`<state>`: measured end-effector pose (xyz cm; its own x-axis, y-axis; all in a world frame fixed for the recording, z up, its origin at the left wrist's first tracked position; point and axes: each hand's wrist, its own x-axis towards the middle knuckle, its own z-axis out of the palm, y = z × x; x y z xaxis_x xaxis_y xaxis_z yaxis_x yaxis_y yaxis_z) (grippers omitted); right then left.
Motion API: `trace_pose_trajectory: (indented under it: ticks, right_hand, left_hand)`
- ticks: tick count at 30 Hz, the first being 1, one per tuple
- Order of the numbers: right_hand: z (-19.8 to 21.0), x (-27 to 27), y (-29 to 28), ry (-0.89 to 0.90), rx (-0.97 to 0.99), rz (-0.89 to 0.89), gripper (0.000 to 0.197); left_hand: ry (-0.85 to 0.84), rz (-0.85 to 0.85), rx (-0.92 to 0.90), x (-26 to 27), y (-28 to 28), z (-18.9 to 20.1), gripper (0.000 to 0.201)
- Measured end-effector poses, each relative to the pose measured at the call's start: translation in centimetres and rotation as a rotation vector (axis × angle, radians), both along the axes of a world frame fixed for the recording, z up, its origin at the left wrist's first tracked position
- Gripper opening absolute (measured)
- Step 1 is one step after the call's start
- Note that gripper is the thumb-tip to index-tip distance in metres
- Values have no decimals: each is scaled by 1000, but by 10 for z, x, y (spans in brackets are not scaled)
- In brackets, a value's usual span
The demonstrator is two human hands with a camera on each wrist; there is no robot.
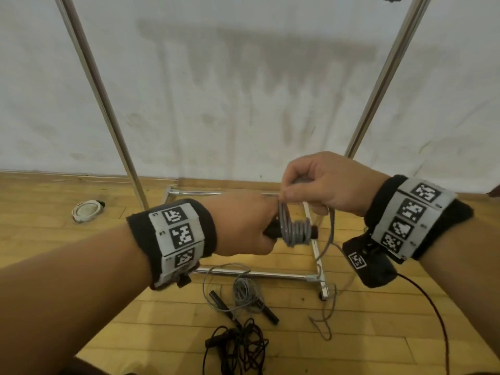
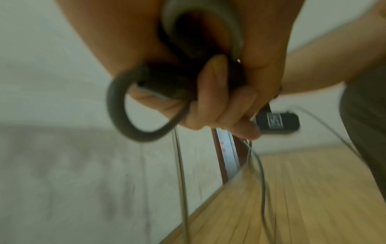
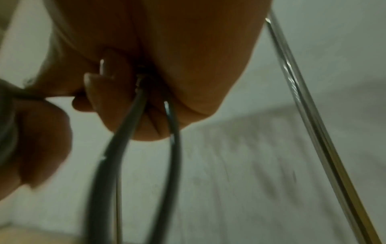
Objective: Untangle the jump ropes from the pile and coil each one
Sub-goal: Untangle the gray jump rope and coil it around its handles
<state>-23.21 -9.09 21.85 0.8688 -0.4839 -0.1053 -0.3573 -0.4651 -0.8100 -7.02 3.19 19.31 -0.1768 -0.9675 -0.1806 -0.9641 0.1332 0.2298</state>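
Observation:
My left hand (image 1: 249,226) grips the black handles (image 1: 313,231) of a grey jump rope, held level in front of me. Several turns of the grey rope (image 1: 296,231) are wound tightly round the handles. My right hand (image 1: 311,185) is just above and pinches a loop of that same rope; the slack (image 1: 328,239) hangs from it toward the floor. In the left wrist view my fingers (image 2: 217,105) curl round the dark handle with a rope loop (image 2: 129,123) sticking out. In the right wrist view two strands of rope (image 3: 173,148) run down from my closed fingers.
On the wooden floor below lie a loosely bundled grey rope with black handles (image 1: 243,293) and a tangled black rope (image 1: 240,345). A metal rack's base frame (image 1: 270,274) and uprights (image 1: 94,85) stand against the white wall. A round white object (image 1: 86,211) lies at left.

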Motion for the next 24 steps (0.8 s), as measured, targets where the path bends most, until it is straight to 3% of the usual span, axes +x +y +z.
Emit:
trace_pose_trajectory:
  ticks: [3, 6, 9, 12, 14, 16, 18, 22, 24]
  right_hand:
    - [-17, 0, -1, -217, 364, -155, 29]
    - [-38, 8, 9, -117, 435, -189, 29]
    - [-42, 15, 25, 181, 155, -53, 36]
    - [-28, 18, 40, 469, -503, 248, 30]
    - [-10, 15, 44, 471, -684, 313, 27]
    - [7, 8, 38, 424, -720, 303, 23]
    - [18, -1, 28, 356, -614, 225, 18]
    - [7, -9, 10, 188, -295, 44, 24]
    - [-4, -10, 8, 168, 64, -9, 32]
  left_hand:
    - [237, 177, -219, 5, 1, 16, 28]
    - [307, 388, -396, 18, -6, 26, 26]
    - [141, 482, -351, 27, -14, 22, 21]
    - [-131, 420, -172, 21, -20, 6, 12]
    - [-238, 260, -77, 12, -20, -6, 5]
    - [-320, 74, -49, 2, -19, -16, 18]
    - [-334, -23, -110, -3, -15, -21, 22]
    - [-147, -53, -260, 3, -8, -14, 24]
    - [-119, -60, -285, 8, -6, -9, 30]
